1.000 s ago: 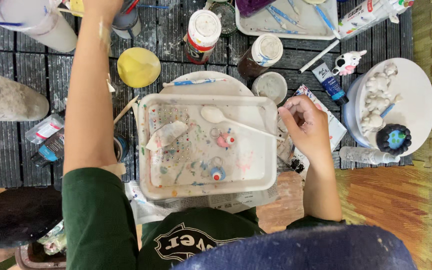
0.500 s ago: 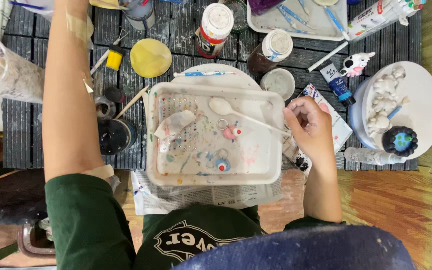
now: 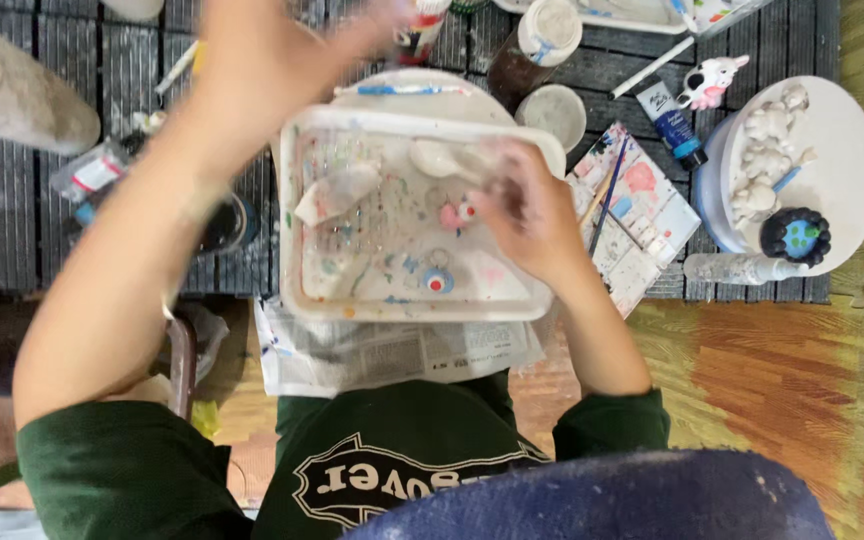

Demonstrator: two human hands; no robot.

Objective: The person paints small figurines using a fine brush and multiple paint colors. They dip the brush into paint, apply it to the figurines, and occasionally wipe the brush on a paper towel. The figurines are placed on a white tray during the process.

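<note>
A white plastic tray [image 3: 422, 306], smeared with paint, lies on newspaper in front of me. In it are a crumpled tissue [image 3: 337, 190], a small pink figure [image 3: 450, 216] and a small round blue piece [image 3: 439, 282]. My right hand [image 3: 530, 215] is over the tray's right half, fingers closed on the handle of a white spoon [image 3: 440, 158] whose bowl points left. My left hand [image 3: 282, 50] is a blur above the tray's far edge, fingers stretched toward a red-and-white jar [image 3: 420, 38]. Whether it grips anything is hidden by the blur.
A round white plate [image 3: 837, 150] with plaster figures and a dark painted piece stands at the right. A blue paint tube [image 3: 672, 125], a cow figurine [image 3: 714, 80], a paint chart with brushes [image 3: 637, 205], a brown jar [image 3: 542, 45] and a plastic bag [image 3: 12, 95] lie around.
My left arm has swung from the far left toward the middle, now blurred over the tray's top edge. My right hand has slid left along the spoon, over the tray.
</note>
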